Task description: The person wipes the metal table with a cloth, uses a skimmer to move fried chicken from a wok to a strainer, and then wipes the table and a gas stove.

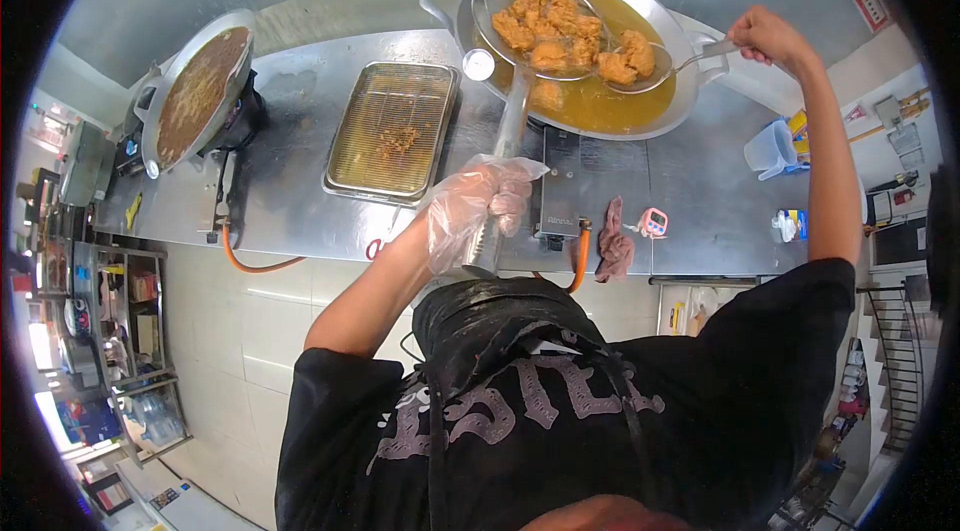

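My left hand (485, 199), in a clear plastic glove, is closed around the long metal handle of a round wire-mesh strainer (482, 13). Several golden-brown fried chicken pieces (540, 19) lie in the strainer, above a large wok (688, 103) of yellow oil (610, 119). My bare right hand (768, 37) grips the thin handle of a skimmer (655, 83), which carries more fried chicken (632, 55) beside the strainer's right rim. Another piece (547, 94) shows in the oil below the strainer. A round dial thermometer (478, 64) sits at the wok's left rim.
Left of the wok lies a tray with a wire rack (352, 146) and crumbs. A second wok (147, 136) of dark, foamy oil stands far left. Near the front edge are a stove (560, 193), a cloth (614, 249) and a timer (654, 222). A plastic jug (769, 148) stands right.
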The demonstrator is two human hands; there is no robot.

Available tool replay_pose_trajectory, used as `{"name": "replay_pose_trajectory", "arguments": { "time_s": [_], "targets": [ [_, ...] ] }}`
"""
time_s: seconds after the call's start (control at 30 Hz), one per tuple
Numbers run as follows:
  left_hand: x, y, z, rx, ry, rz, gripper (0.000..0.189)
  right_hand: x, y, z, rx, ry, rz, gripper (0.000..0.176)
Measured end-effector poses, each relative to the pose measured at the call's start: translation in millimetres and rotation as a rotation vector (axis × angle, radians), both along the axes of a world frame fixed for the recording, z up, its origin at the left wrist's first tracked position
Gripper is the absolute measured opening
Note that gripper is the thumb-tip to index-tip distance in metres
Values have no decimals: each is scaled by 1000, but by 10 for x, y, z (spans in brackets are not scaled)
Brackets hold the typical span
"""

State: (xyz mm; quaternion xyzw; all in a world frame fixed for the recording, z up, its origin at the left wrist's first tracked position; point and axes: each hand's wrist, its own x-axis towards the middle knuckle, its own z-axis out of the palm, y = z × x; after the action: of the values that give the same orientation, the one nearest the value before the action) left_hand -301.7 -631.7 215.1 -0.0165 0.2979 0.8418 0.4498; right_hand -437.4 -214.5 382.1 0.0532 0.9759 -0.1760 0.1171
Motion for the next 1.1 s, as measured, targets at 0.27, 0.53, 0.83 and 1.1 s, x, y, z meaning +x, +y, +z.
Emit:
{"name": "replay_pose_trajectory", "arguments": {
  "time_s": [0.27,0.53,0.83,1.1],
  "targets": [
    [58,37,73,-4,-51,-24,12,-751,47,519,213,-18,47,18],
    [-58,89,8,166,-216,-136,20,-1006,-931,168,950,185,385,21],
    [-30,-82,-220,383,-271,-186,19,-438,-880,-373,916,622,542,9],
    [31,-208,-468,512,-407,-139,16,78,-233,-542,699,770,192,15]
  ]
}}
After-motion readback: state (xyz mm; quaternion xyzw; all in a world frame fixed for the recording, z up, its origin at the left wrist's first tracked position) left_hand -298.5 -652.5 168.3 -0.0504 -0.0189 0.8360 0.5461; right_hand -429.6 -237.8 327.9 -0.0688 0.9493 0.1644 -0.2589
